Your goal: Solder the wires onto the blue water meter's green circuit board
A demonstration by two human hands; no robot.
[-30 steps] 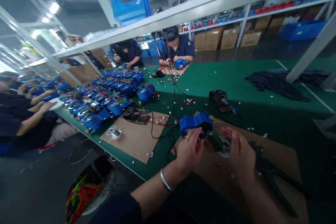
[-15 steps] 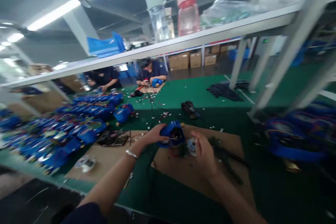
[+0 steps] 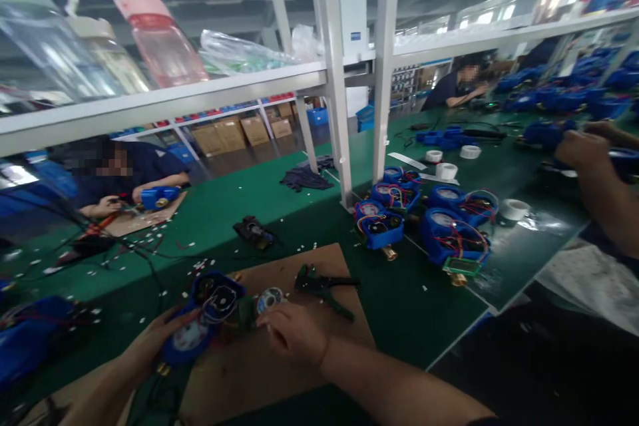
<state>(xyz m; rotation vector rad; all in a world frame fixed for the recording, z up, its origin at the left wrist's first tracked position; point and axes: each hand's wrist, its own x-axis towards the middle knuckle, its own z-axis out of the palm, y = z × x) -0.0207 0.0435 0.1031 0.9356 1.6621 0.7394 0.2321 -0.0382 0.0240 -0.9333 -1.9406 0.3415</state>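
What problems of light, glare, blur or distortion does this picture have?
In the head view, shadow darkens the near part of the green table; glare whitens the plastic film at right; left hand and right hand look soft; the pink bottle leans, probably from wide-lens distortion.

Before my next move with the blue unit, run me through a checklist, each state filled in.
1. Left hand on the blue unit: ok, it grips the dial end.
2. Right hand off the blue unit: ok, it is over by the reel; whether its fingers pinch anything, cannot tell.
3. Green-handled tool away from both hands: ok, it lies on the cardboard.
4. Green board wired to the unit: cannot tell, too blurred.
5. Table free of white scraps: not ok, they lie scattered beyond the unit.
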